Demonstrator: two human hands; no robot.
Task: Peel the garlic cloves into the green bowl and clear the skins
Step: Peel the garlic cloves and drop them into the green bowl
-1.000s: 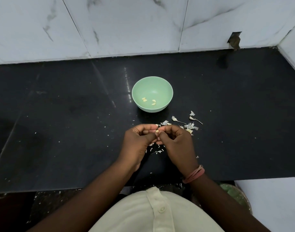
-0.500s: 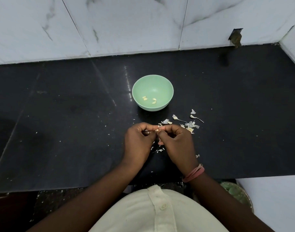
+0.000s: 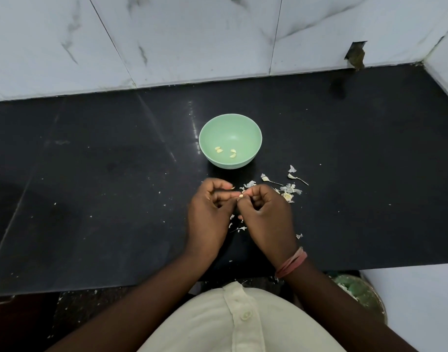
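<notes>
Pale garlic clove (image 3: 241, 196) mostly hidden, pinched between left hand (image 3: 209, 214), right hand (image 3: 266, 214) fingertips

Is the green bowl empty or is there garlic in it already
Not empty. The green bowl stands upright with a few peeled cloves on its bottom.

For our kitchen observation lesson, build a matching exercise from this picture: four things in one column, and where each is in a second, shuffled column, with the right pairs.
Things
1. peeled pale garlic cloves
2. small garlic clove being peeled
3. heap of white papery garlic skins
4. pink bands

Places
A. on the black stone counter, right of the hands
B. round the right wrist
C. inside the round green bowl
D. pinched between the fingertips of the left hand and right hand

Pairs: 1-C, 2-D, 3-A, 4-B
</notes>
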